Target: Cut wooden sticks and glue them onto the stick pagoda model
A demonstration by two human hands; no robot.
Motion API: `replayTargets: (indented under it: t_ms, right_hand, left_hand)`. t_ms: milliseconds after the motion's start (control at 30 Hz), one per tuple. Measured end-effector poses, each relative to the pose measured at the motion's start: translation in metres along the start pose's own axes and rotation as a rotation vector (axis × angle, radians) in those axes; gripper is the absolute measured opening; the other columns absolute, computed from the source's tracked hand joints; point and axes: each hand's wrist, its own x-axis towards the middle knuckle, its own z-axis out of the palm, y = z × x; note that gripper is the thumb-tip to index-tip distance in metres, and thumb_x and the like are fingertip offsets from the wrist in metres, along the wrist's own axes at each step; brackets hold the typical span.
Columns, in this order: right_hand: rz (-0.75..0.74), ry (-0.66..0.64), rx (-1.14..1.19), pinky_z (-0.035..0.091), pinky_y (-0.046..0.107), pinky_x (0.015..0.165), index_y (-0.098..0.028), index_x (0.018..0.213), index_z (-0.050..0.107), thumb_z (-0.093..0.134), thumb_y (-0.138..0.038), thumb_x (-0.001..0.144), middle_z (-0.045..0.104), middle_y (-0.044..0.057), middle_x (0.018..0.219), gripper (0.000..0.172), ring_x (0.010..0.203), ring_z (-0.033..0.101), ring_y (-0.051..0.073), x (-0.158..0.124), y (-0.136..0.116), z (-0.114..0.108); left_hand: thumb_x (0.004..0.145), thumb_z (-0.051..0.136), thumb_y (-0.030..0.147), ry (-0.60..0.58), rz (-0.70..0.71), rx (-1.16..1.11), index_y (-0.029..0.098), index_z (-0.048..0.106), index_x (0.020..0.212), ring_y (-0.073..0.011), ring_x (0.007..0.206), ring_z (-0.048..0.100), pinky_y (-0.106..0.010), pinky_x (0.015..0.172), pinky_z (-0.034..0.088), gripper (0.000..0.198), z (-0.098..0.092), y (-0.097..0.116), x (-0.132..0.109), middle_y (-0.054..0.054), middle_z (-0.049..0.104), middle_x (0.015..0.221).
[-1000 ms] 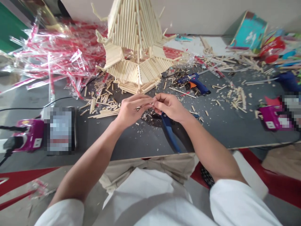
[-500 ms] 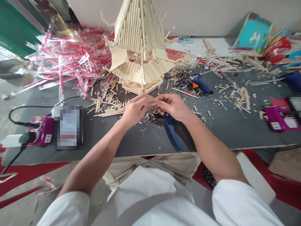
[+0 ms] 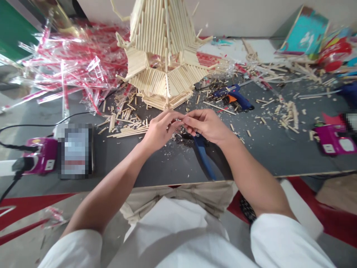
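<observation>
My left hand (image 3: 161,129) and my right hand (image 3: 205,124) meet at the fingertips in front of a tiered model made of pale sticks (image 3: 167,80). The fingers of both are pinched together; whatever lies between them is too small to make out. Under my right hand lies a blue-handled tool (image 3: 205,158), its head partly hidden by the fingers. Short cut sticks (image 3: 131,131) are scattered left of my left hand. Behind my right hand a blue glue gun (image 3: 240,98) with an orange trigger rests on the dark table (image 3: 164,169).
Red and clear plastic wrappers (image 3: 80,67) are heaped at the back left. A phone (image 3: 75,150) and a purple power socket (image 3: 41,154) sit at the left. Another purple socket (image 3: 334,139) is at the right, below a turquoise box (image 3: 305,33).
The view has shifted slightly, so the stick model sits a little higher and the phone and left socket further left. Both hands keep nearly the same pinched pose.
</observation>
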Motion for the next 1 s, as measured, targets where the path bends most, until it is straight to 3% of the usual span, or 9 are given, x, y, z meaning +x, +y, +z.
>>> replayTargets:
  t_ms: [200,300,367,467,567,633,700,800,1000]
  right_hand:
    - [0.015,-0.015,-0.033,0.046,0.023,0.048,-0.018,0.083,0.077,0.090,-0.053,0.076,0.069,0.001,0.072,0.038,0.058,0.059,0.010,-0.001,-0.002,0.002]
    - [-0.007,0.007,-0.202,0.049,0.028,0.051,-0.019,0.086,0.077,0.082,-0.057,0.083,0.072,0.005,0.078,0.039,0.060,0.061,0.013,-0.002,-0.008,-0.008]
    - [-0.083,0.193,-0.477,0.054,0.034,0.059,-0.019,0.093,0.076,0.076,-0.056,0.088,0.074,0.007,0.084,0.037,0.065,0.063,0.018,-0.003,-0.013,-0.027]
    - [-0.239,0.713,-1.000,0.056,0.048,0.089,-0.019,0.105,0.074,0.069,-0.047,0.094,0.074,0.012,0.098,0.031,0.090,0.069,0.028,-0.006,-0.016,-0.071]
    - [-0.145,1.002,-1.351,0.043,0.060,0.110,-0.015,0.119,0.069,0.073,-0.045,0.088,0.068,0.021,0.123,0.043,0.126,0.058,0.041,-0.008,-0.012,-0.117]
    - [-0.001,0.990,-1.404,0.042,0.060,0.110,-0.011,0.126,0.066,0.076,-0.046,0.085,0.066,0.025,0.125,0.055,0.128,0.056,0.044,-0.008,-0.006,-0.138]
    - [0.081,0.902,-1.400,0.044,0.058,0.109,-0.008,0.127,0.066,0.073,-0.045,0.086,0.067,0.026,0.123,0.055,0.124,0.059,0.043,-0.006,-0.001,-0.146]
    - [0.086,0.850,-1.402,0.045,0.058,0.109,-0.007,0.123,0.068,0.072,-0.048,0.086,0.069,0.024,0.119,0.055,0.122,0.061,0.042,-0.002,0.002,-0.143]
    - [0.063,0.901,-1.407,0.048,0.055,0.107,-0.009,0.118,0.066,0.073,-0.041,0.085,0.068,0.025,0.118,0.047,0.124,0.061,0.041,-0.005,-0.008,-0.127]
  left_hand:
    - [0.104,0.061,0.024,-0.015,-0.008,0.006,0.019,0.067,0.120,-0.0126,0.090,0.073,-0.026,0.080,0.065,0.018,0.002,-0.001,-0.002,-0.007,0.073,0.112]
    - [0.105,0.060,0.026,-0.029,-0.019,0.001,0.019,0.066,0.122,-0.0123,0.090,0.073,-0.024,0.075,0.065,0.019,0.002,-0.003,-0.002,-0.007,0.072,0.113]
    - [0.105,0.061,0.026,-0.022,-0.027,-0.001,0.019,0.065,0.122,-0.0120,0.090,0.073,-0.023,0.075,0.065,0.020,0.001,-0.004,-0.003,-0.007,0.071,0.112]
    - [0.104,0.061,0.025,-0.006,-0.027,0.011,0.018,0.065,0.121,-0.0110,0.089,0.072,-0.022,0.076,0.065,0.019,-0.001,-0.007,-0.003,-0.006,0.070,0.112]
    - [0.104,0.062,0.024,-0.013,-0.035,0.039,0.018,0.064,0.120,-0.0107,0.088,0.073,-0.020,0.072,0.064,0.017,-0.003,-0.010,-0.002,-0.006,0.070,0.112]
    - [0.104,0.062,0.023,-0.012,-0.043,0.052,0.019,0.064,0.120,-0.0105,0.087,0.073,-0.019,0.071,0.064,0.017,-0.005,-0.011,-0.002,-0.006,0.070,0.112]
    - [0.104,0.062,0.023,0.000,-0.059,0.046,0.020,0.064,0.120,-0.0095,0.084,0.073,-0.019,0.071,0.064,0.017,-0.006,-0.012,-0.002,-0.005,0.069,0.113]
    - [0.103,0.063,0.024,0.024,-0.090,0.005,0.020,0.065,0.118,-0.0071,0.078,0.072,-0.016,0.068,0.064,0.015,-0.005,-0.013,-0.002,-0.005,0.069,0.115]
    - [0.103,0.062,0.023,0.054,-0.143,-0.062,0.021,0.066,0.115,-0.0053,0.072,0.072,-0.015,0.065,0.064,0.012,-0.002,-0.016,-0.003,-0.003,0.069,0.112]
